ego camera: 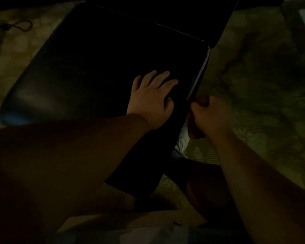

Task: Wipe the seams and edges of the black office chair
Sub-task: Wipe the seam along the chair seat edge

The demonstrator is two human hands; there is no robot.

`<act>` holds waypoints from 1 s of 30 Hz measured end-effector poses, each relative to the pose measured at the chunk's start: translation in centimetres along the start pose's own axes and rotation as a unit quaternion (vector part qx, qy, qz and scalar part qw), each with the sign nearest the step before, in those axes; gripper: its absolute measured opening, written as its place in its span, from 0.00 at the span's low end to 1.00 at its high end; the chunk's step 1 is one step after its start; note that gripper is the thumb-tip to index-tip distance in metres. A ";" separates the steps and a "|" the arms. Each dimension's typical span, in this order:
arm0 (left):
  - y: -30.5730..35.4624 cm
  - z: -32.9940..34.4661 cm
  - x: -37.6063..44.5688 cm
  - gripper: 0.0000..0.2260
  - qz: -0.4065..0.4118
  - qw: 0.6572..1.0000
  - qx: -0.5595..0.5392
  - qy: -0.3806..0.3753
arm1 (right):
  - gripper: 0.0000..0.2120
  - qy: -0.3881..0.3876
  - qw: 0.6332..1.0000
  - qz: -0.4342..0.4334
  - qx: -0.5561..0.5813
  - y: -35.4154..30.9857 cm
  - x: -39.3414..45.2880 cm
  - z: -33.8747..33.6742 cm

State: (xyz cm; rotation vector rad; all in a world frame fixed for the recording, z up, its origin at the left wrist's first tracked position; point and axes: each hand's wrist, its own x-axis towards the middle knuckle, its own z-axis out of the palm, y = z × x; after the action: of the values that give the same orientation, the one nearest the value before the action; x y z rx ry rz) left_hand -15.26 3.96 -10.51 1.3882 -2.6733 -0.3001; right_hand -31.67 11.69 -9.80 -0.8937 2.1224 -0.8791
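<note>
Left hand (151, 97) lies flat, fingers spread, on the black chair seat (95, 67); right hand (208, 115) grips a white cloth (182, 138) at the seat's right edge.

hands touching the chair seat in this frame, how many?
2. The left hand lies flat, fingers spread, on top of the black padded office chair seat. The right hand is curled at the seat's right edge; whether it holds a cloth is too dark to tell.
</note>
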 end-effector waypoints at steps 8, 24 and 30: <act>-0.3 0.0 0.0 0.26 0.003 1.000 0.001 0.003 | 0.05 -0.033 0.999 -0.005 -0.008 -0.4 0.1 0.2; -0.3 -0.3 -0.2 0.27 0.006 1.000 -0.003 -0.008 | 0.04 -0.057 0.998 -0.018 0.027 -1.0 0.4 -0.5; -0.4 -0.3 -0.3 0.25 0.005 1.000 -0.005 -0.006 | 0.05 -0.031 0.999 0.004 0.014 -0.2 0.8 -0.4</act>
State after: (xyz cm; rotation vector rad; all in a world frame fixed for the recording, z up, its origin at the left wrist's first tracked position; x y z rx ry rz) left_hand -14.75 3.97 -10.33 1.3739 -2.6843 -0.3205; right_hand -32.33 11.11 -9.65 -0.8864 2.0549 -0.8634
